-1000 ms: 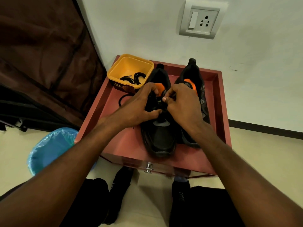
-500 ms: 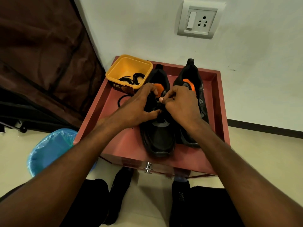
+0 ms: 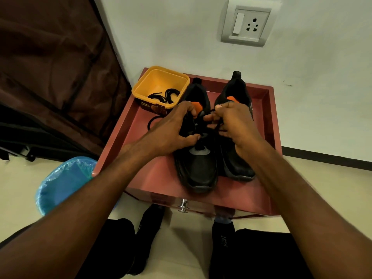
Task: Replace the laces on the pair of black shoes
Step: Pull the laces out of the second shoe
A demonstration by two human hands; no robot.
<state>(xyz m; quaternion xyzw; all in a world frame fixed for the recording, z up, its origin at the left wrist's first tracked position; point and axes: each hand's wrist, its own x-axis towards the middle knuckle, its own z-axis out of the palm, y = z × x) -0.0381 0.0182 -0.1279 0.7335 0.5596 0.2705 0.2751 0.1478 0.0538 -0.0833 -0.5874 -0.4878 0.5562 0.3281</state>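
Pinching a black lace (image 3: pixel 218 123) between thumb and curled fingers, the right hand (image 3: pixel 236 122) draws it up and to the right off the left shoe (image 3: pixel 198 168). Left hand (image 3: pixel 171 131) is clamped over that same shoe's lacing area, fingers curled round its upper near the orange tongue tab (image 3: pixel 196 106), thumb pressed down by the grey patch above the toe. So both hands are closed on something, neither one spread.

Right shoe (image 3: pixel 235 91) sits just beside its partner, touching along the sides, toes pointing to the near edge, heels to the far wall. Both stand upright in a red tray (image 3: pixel 161 174) with raised sides.

Far left corner of the tray: a yellow tub (image 3: pixel 161 77), open-topped, with a coil of black laces (image 3: pixel 165 95) lying in its bottom. Another loose black lace (image 3: pixel 153 121) curls on the tray floor just near of the tub.

Off the tray's near left corner, a blue-lined bin (image 3: pixel 64 182) stands on the floor. On the wall beyond, a white switch and socket plate (image 3: pixel 248 25).
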